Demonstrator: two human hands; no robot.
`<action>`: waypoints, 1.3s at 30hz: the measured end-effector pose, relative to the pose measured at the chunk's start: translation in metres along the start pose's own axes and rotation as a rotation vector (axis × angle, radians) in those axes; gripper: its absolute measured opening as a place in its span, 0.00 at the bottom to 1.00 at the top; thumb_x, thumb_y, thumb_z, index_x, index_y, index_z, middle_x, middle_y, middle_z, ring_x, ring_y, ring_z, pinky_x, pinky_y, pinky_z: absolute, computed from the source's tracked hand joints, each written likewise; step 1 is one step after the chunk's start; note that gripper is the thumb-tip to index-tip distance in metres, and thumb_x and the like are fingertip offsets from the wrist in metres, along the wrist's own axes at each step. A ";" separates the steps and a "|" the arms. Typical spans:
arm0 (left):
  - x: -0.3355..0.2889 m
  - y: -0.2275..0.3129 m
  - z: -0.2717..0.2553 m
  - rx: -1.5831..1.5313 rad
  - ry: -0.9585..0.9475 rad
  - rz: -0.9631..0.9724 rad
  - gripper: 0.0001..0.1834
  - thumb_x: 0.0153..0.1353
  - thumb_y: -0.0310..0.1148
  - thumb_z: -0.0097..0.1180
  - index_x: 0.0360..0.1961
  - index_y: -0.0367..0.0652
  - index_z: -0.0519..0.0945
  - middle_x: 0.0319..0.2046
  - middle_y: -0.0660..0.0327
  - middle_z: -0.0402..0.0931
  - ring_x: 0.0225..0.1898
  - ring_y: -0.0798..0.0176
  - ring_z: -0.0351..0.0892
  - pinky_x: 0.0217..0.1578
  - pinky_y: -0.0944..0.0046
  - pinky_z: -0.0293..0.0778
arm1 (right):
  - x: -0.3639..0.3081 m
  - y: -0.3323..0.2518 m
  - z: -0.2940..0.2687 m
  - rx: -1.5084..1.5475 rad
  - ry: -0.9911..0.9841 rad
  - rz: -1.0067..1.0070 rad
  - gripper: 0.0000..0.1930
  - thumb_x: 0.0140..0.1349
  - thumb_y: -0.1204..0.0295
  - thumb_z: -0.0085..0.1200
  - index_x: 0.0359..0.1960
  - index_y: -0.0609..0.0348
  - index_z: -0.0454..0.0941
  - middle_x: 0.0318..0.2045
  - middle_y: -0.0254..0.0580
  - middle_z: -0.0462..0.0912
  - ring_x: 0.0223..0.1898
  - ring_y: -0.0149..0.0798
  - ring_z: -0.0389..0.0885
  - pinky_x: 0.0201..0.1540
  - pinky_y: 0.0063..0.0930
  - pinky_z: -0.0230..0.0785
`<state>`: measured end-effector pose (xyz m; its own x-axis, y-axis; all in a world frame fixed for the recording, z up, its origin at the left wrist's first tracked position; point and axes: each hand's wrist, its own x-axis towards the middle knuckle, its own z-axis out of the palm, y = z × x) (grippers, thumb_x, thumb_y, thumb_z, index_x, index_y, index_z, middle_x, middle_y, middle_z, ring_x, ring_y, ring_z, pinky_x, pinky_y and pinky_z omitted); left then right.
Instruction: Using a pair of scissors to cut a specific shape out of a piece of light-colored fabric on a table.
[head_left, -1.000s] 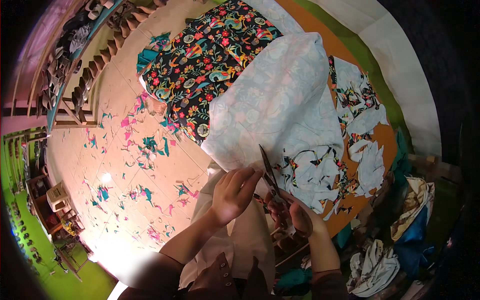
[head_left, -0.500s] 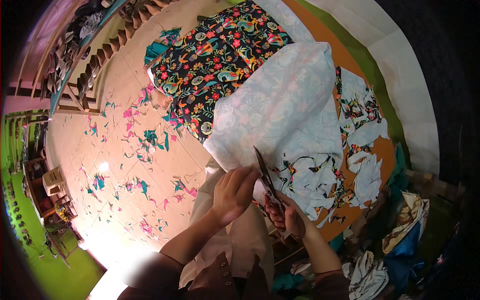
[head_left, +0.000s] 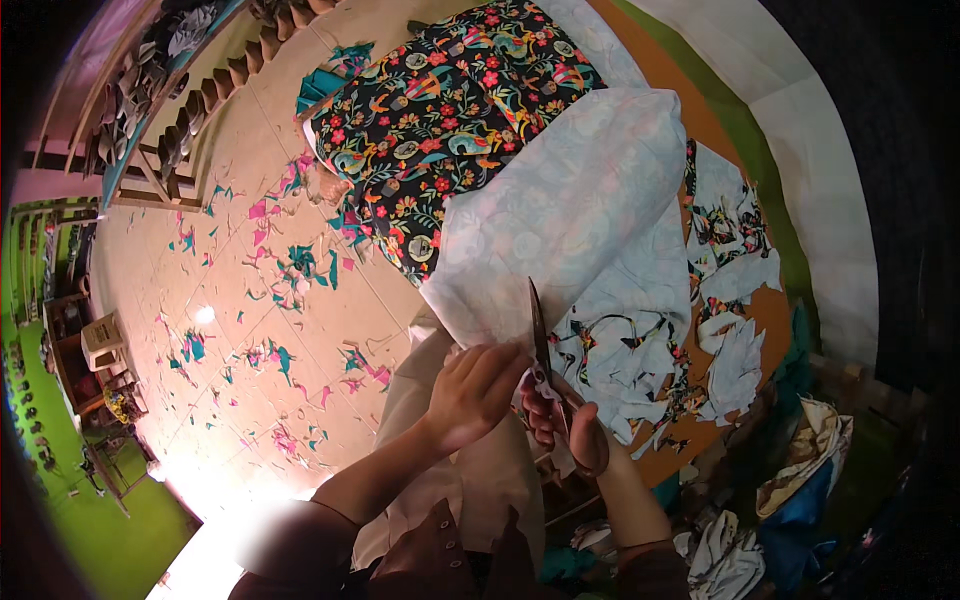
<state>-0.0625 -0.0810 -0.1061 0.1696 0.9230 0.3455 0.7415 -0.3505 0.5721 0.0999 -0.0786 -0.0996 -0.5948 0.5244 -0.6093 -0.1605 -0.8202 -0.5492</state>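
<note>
A large piece of printed fabric lies across the table, black with bright flowers and birds. Its near part is folded over, so the pale reverse side faces up. At the near corner of that fold, my left hand pinches the cloth edge between closed fingers. My right hand grips a pair of dark-bladed scissors just beside it, with the blades pointing away from me over the pale cloth. The blades look nearly together. A small whitish bit shows by the right fingers; what it is stays unclear.
Fabric offcuts lie on the orange table to the right of the cloth. Teal and pink scraps litter the tiled floor at left. Shoe forms line a wooden rack; crumpled cloths sit at lower right.
The scissors have swung more upright and shifted slightly right and up. The cloth appears a little further right, along with the whole view. Both hands keep their hold.
</note>
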 end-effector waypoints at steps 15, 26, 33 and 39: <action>-0.009 0.002 -0.002 0.007 -0.065 -0.054 0.22 0.33 0.24 0.50 0.37 0.36 0.71 0.36 0.56 0.68 0.35 0.57 0.70 0.33 0.63 0.67 | -0.005 -0.012 -0.009 -0.034 -0.095 0.083 0.31 0.46 0.37 0.42 0.38 0.52 0.65 0.22 0.23 0.60 0.21 0.19 0.56 0.20 0.13 0.50; -0.004 0.001 -0.007 0.035 0.025 0.023 0.17 0.34 0.22 0.51 0.32 0.37 0.73 0.29 0.58 0.68 0.29 0.58 0.71 0.27 0.64 0.69 | -0.019 0.007 0.001 -0.004 0.093 0.106 0.16 0.57 0.55 0.37 0.36 0.53 0.65 0.25 0.26 0.61 0.22 0.23 0.57 0.25 0.11 0.53; -0.006 -0.001 -0.006 0.011 0.007 0.034 0.19 0.32 0.22 0.51 0.33 0.38 0.73 0.31 0.58 0.68 0.30 0.59 0.71 0.27 0.64 0.69 | -0.014 -0.007 0.016 -0.001 0.230 0.190 0.14 0.57 0.57 0.37 0.33 0.54 0.66 0.22 0.25 0.61 0.21 0.20 0.55 0.22 0.08 0.48; -0.005 -0.003 -0.008 -0.015 -0.030 0.025 0.20 0.31 0.20 0.51 0.33 0.38 0.73 0.32 0.59 0.69 0.31 0.59 0.71 0.28 0.64 0.69 | -0.018 -0.011 0.016 -0.194 0.171 0.101 0.20 0.54 0.49 0.38 0.32 0.53 0.66 0.20 0.24 0.61 0.19 0.19 0.54 0.19 0.10 0.46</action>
<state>-0.0710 -0.0856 -0.1035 0.2077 0.9183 0.3370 0.7267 -0.3755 0.5752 0.0997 -0.0822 -0.0737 -0.4560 0.4865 -0.7452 0.0571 -0.8197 -0.5700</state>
